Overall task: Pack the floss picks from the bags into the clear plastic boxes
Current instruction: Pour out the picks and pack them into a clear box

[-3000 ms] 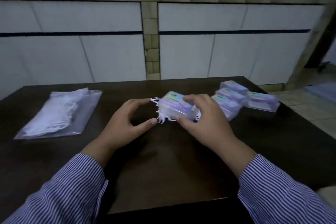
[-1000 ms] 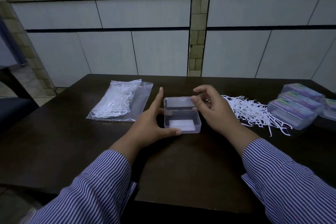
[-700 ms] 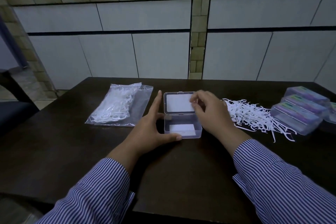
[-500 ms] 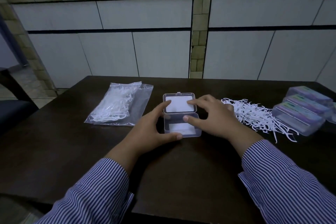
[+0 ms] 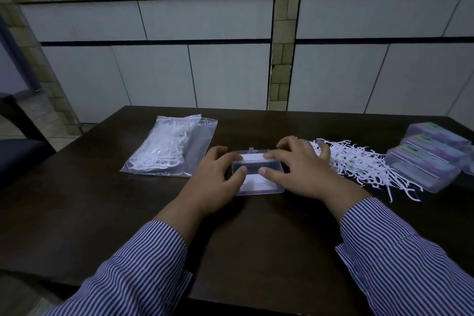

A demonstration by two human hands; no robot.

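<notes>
On the dark surface [image 5: 128, 218], wide and brown, everything lay in a row from left to right. Farthest left sat a clear bag [image 5: 171, 149] of white picks, its long axis running away from the person and leaning slightly right. Right of centre spread a loose heap of picks [image 5: 359, 164], strewn at all angles, with a few trailing toward the near edge. At the far right edge stood a cluster of filled boxes [image 5: 431, 161] with coloured labels, touching the heap's fringe. Between bag and heap lay one clear box [image 5: 256, 182], its lid hinged back on the far side, its long axis running left to right. The left hand [image 5: 218, 177] rested on the box's left end, fingers loosely bent, thumb on the near wall. The right hand [image 5: 300, 169] lay over the right end, fingers nearly straight across the lid, its outer fingers touching the heap. Both hands partly hid the box.
</notes>
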